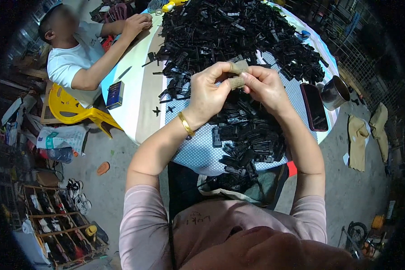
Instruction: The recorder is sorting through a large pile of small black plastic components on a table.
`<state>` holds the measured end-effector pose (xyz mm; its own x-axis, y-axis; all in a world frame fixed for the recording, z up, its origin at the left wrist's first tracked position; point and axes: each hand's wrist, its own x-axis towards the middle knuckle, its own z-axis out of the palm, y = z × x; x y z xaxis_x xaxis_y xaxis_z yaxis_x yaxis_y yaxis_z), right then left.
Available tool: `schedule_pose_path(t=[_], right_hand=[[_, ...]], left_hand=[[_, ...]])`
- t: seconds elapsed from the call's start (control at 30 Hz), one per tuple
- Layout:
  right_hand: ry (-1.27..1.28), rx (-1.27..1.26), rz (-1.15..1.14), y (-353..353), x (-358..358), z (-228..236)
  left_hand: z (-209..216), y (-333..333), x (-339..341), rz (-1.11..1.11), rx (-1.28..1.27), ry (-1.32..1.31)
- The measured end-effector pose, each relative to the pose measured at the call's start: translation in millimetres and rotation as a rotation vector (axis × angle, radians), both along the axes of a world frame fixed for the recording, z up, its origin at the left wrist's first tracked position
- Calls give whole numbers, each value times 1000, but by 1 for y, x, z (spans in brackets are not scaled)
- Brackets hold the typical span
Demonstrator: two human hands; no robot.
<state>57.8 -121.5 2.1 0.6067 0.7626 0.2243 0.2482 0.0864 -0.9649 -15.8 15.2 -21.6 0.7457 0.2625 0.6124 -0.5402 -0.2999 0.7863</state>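
My left hand (208,92) and my right hand (269,90) meet above the table, fingers closed in a pinch. Tan woven finger covers (238,67) wrap the left thumb and index finger. My right thumb and fingertips press against these covers. Whatever small piece lies between the fingertips, if any, is hidden. Below the hands, a group of small black plastic clip-like parts (249,135) lies on a blue-and-white patterned cloth (195,150). Farther back spreads a large heap of similar black parts (225,33). More of them (236,180) rest in the grey-green fabric at my lap.
A phone (315,108) and a metal cup (335,93) stand at the table's right edge. On the left are a dark blue box (115,94) and a thin blade-like tool (124,73). A person (83,58) sits at far left beside a yellow chair (67,108), one hand (138,24) near the heap.
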Motion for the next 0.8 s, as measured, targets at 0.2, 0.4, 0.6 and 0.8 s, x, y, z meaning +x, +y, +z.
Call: schedule_pose_path(t=[0.2, 0.4, 0.6, 0.8], right_hand=[[-222, 129, -182, 5, 18, -13], [-377, -72, -159, -3, 10, -2], [-125, 94, 91, -24, 28, 17], [-128, 120, 179, -16, 27, 6]], left_hand=[[12, -7, 2, 197, 220, 99], [13, -5, -7, 198, 519, 134], [31, 24, -9, -731, -310, 345], [16, 16, -2, -796, -547, 459]])
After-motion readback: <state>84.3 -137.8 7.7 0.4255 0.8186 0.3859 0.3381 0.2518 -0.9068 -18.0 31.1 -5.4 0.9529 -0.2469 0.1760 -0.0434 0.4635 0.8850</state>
